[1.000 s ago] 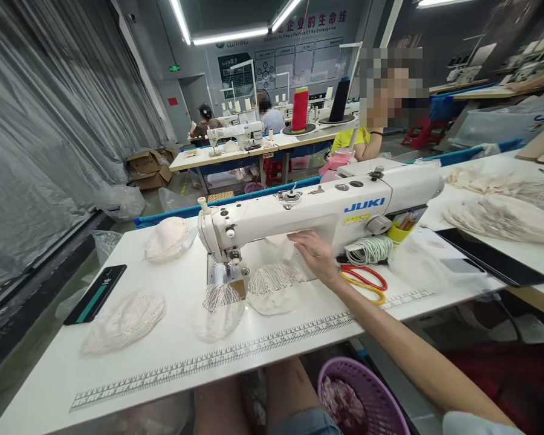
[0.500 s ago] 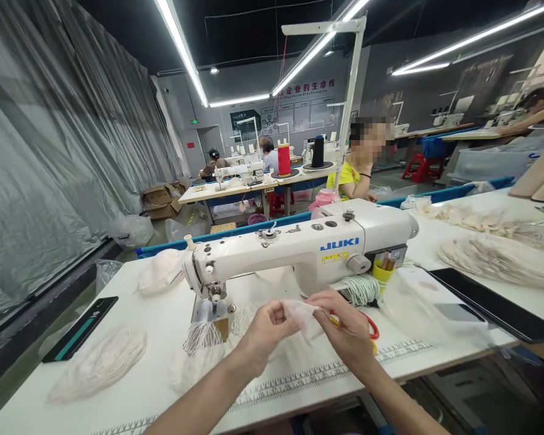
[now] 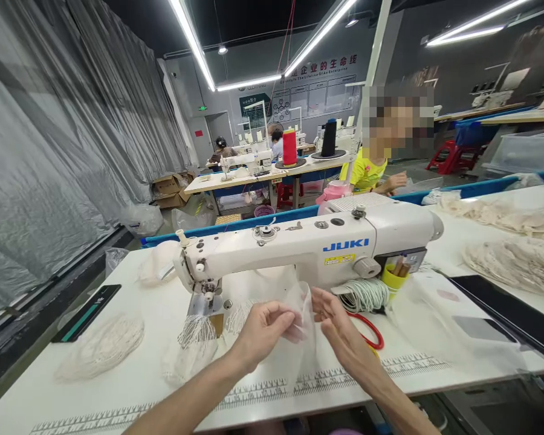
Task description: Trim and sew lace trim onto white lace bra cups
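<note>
My left grip (image 3: 263,332) pinched a sheer cloth (image 3: 306,344) at the frame's lower centre, before the sewing machine (image 3: 272,254); my right grip (image 3: 343,332), fingers spread, hung beside it above the tabletop (image 3: 156,332).

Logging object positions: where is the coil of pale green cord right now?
In the head view, right of centre, the coil of pale green cord lies by the JUKI sewing machine, between the right hand and the yellow cup.
</note>
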